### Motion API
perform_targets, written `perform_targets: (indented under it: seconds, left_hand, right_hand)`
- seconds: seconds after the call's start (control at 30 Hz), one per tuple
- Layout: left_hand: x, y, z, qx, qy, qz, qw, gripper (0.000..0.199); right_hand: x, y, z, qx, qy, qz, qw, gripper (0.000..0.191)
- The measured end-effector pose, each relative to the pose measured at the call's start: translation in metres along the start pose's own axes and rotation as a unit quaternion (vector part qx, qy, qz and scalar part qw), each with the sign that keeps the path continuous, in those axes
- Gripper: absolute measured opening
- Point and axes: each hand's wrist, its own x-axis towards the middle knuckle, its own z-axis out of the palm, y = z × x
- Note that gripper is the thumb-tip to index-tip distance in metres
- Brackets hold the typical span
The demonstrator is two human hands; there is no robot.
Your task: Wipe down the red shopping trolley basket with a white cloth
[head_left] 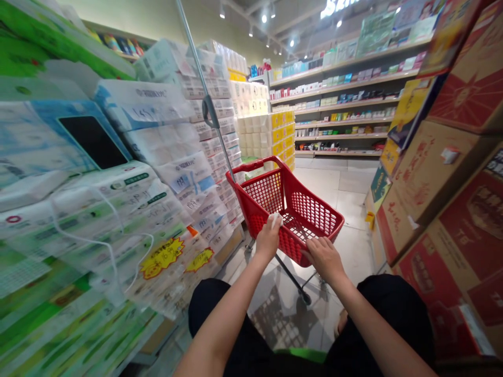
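Supermarket aisle, pale tiled floor [353,209]. Stacked plastic-wrapped packs of white tissue paper [165,173] line the left edge of the floor, carrying yellow starburst price labels [162,256]. Red and brown printed cardboard cartons [444,199] line the right edge. Long shelves of small boxed goods [346,99] close off the far end of the aisle.

A red perforated plastic shopping basket on a wheeled frame [306,209] stands on the floor between the two stacks, near its middle, directly ahead of the person.

Left hand [269,236]: grip clenched on the near rim of the basket, with a small white crumpled item [274,218] pinned under the fingers.

Right hand [324,257]: grip closed over the near rim of the basket, palm down, just beside the left hand.

Both forearms extend over dark trousers [393,314].
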Motion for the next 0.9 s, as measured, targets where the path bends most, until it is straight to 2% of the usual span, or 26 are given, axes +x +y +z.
perform_targets:
  seconds: [0.13,0.23,0.33,0.4,0.53,0.6,0.67,0.77,0.9]
  left_hand:
    - [-0.033,0.038,0.017,-0.026,0.008,0.062,0.998,0.061]
    - [-0.043,0.047,0.018,-0.021,0.0,0.105,0.994,0.06]
    - [-0.035,0.04,0.01,0.016,-0.025,0.117,0.993,0.057]
    - [-0.024,0.033,0.004,0.036,-0.041,0.116,0.992,0.054]
    - [-0.008,0.022,0.001,0.026,-0.058,0.095,0.993,0.052]
    - [-0.003,0.019,0.005,0.01,-0.059,0.077,0.995,0.051]
    - [0.001,0.016,0.009,0.002,-0.058,0.059,0.997,0.051]
    - [0.007,0.01,0.014,0.007,-0.06,0.032,0.998,0.051]
    - [0.011,-0.002,0.013,-0.007,-0.044,-0.005,0.999,0.053]
  right_hand:
    - [0.001,-0.008,-0.001,0.0,-0.001,0.017,1.0,0.018]
    - [0.004,-0.014,0.002,0.012,0.001,0.037,0.999,0.018]
    - [0.009,-0.012,0.007,0.032,-0.005,0.042,0.999,0.021]
    - [0.013,-0.002,0.009,0.061,-0.014,0.011,0.998,0.027]
    - [0.022,0.044,0.008,0.089,-0.019,-0.063,0.994,0.055]
    - [0.027,0.07,0.009,0.071,-0.016,-0.054,0.996,0.057]
    - [0.032,0.088,0.013,0.055,-0.022,-0.04,0.997,0.049]
    - [0.039,0.086,0.025,0.039,-0.022,-0.004,0.999,0.04]
    - [0.045,0.055,0.035,0.027,0.004,0.047,0.999,0.04]
